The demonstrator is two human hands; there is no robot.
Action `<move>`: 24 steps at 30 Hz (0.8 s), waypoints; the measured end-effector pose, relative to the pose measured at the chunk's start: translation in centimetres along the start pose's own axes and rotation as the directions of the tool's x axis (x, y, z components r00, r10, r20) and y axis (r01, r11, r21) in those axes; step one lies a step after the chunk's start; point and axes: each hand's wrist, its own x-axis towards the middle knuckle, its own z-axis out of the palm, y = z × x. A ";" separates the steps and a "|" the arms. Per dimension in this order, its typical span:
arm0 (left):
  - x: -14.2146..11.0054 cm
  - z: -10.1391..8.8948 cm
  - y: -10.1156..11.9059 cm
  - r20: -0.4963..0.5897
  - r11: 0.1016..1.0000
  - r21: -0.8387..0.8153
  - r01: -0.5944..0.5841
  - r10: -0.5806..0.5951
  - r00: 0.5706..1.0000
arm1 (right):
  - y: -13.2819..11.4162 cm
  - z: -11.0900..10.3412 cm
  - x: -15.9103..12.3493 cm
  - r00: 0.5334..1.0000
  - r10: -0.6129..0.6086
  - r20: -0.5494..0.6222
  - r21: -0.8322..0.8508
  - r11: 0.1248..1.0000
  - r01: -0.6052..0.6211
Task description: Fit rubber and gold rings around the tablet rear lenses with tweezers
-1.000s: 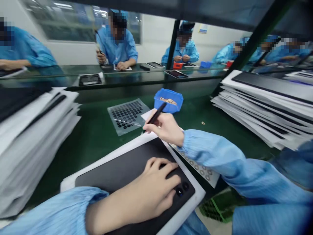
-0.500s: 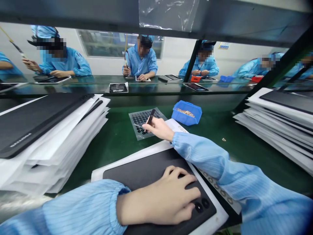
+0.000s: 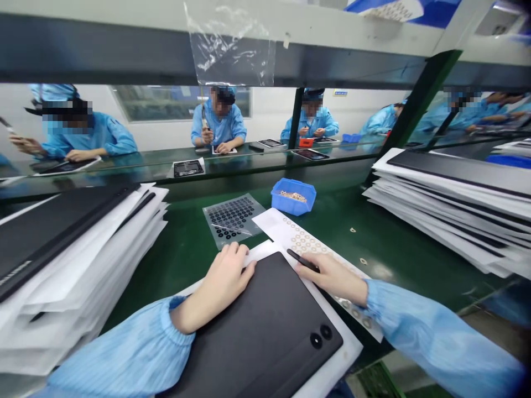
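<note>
A dark grey tablet with two round camera lenses near its right corner lies back up on white paper in front of me. My left hand is closed over the tablet's far left edge, its thumb on the back and its fingers past the edge. My right hand holds black tweezers just right of the tablet's far corner; their tips are hard to make out. Under this hand runs a white strip with rows of small ring-shaped stickers. Beyond my left hand lies a clear sheet of black rings.
A blue bin of small tan pieces stands behind the strip. Paper-interleaved tablet stacks rise at left and right. Two loose tan bits lie on the green table. A shelf hangs overhead; co-workers sit opposite.
My left hand has moved from beside the lenses to the far left edge of the tablet. My right hand has come back from the black-ring sheet to the strip, still with the tweezers.
</note>
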 end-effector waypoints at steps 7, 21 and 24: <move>0.0 -1.3 0.9 -0.064 0.999 0.013 0.032 -0.032 0.997 | -3.1 -1.5 0.5 0.972 -0.138 -0.191 -0.051 0.990 0.131; -2.6 -13.4 -0.9 -0.087 1.000 0.020 0.007 -0.005 0.996 | -6.1 -4.4 2.4 0.972 0.181 -0.151 0.821 0.570 0.022; -5.2 -18.5 -3.1 -0.322 0.970 0.107 0.217 -0.173 0.931 | -6.1 -4.5 3.4 0.976 0.158 -0.147 0.815 0.579 0.029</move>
